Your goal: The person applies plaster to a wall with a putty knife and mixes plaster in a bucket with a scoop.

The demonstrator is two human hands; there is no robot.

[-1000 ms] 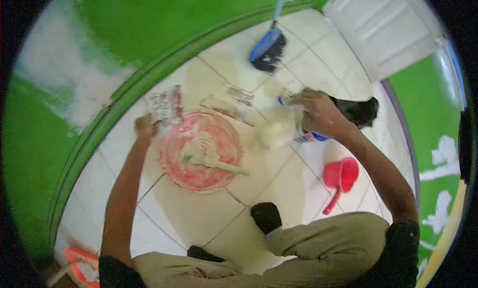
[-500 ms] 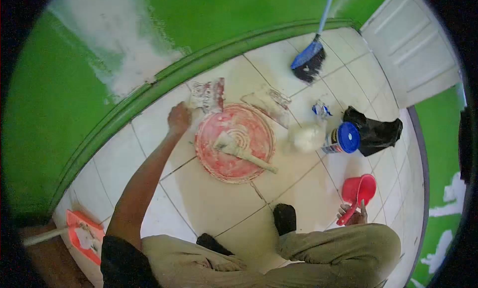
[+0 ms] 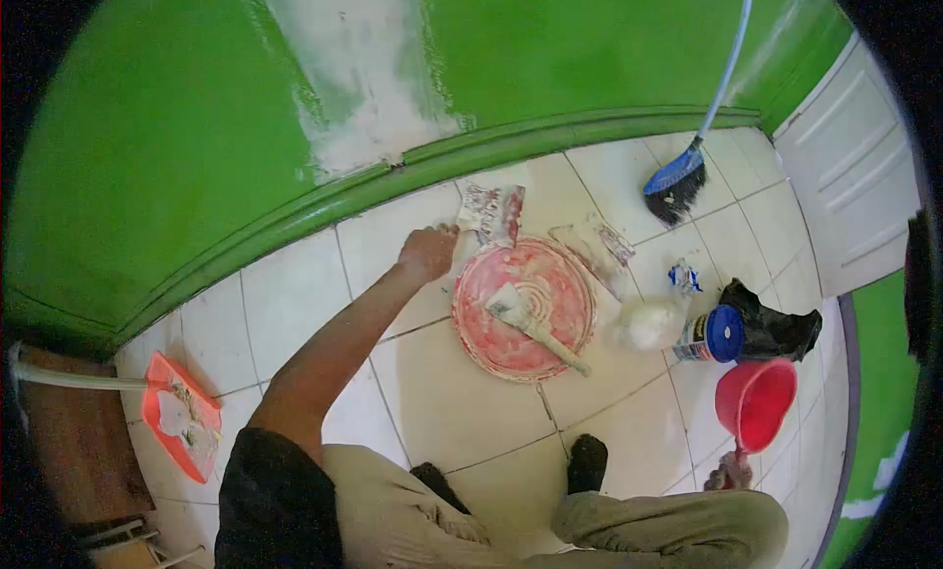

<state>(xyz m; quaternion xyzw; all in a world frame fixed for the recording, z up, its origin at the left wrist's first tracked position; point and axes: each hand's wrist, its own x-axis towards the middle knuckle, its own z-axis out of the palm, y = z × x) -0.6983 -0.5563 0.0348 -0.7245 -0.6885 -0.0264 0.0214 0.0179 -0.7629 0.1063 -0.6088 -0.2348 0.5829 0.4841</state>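
Note:
My left hand (image 3: pixel 429 253) is closed around the handle of a wide, putty-smeared scraper (image 3: pixel 491 213), at the upper left rim of a round red tray (image 3: pixel 476 343). Across the tray lies a second putty knife (image 3: pixel 550 341), its pale handle reaching over the rim. Another flat, smeared blade (image 3: pixel 594 250) rests at the tray's upper right. Down at the right, beside my knee, my right hand (image 3: pixel 729 473) grips the handle of a red dipper (image 3: pixel 756 404). The dipper's open mouth faces up towards me; its inside looks plain red.
Right of the tray are a whitish bag (image 3: pixel 651 323), a blue-lidded tub (image 3: pixel 724 333) and a black plastic bag (image 3: pixel 771 323). A blue broom (image 3: pixel 676 186) stands near the green wall (image 3: pixel 550 48). An orange dustpan (image 3: pixel 201 412) with debris lies at left.
The view has shifted, so most things sit further right and lower. My right hand's fingers have closed on the dipper's handle, and the dipper has turned. The left hand and scraper moved slightly right.

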